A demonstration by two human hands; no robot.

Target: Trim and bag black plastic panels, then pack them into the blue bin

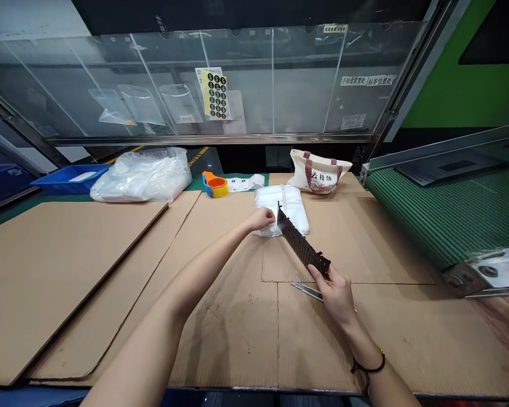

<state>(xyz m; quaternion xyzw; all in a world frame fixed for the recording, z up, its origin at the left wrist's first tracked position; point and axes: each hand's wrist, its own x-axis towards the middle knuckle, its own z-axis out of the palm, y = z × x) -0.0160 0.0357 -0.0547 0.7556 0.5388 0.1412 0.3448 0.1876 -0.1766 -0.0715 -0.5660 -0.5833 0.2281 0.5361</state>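
A thin dark panel [299, 240] full of small holes, with an uneven edge, is held tilted above the table by my right hand [335, 291], fingers closed on its near end. My left hand [263, 219] is at the left side of a stack of clear plastic bags [297, 206], fingers pinched together; what is between them I cannot make out. The panel's far end is close to those fingertips and covers part of the stack. Under my right hand lies a utility knife [306, 290], partly hidden.
Cardboard sheets [220, 328] cover the table, with a raised one [68, 271] at left. Behind are a blue tray [68, 180], a bulky plastic bag [144, 175], a tape dispenser [215, 185] and a cloth bag [320, 172]. A green conveyor [449, 209] borders the right; another person's arm [503, 322] shows below it.
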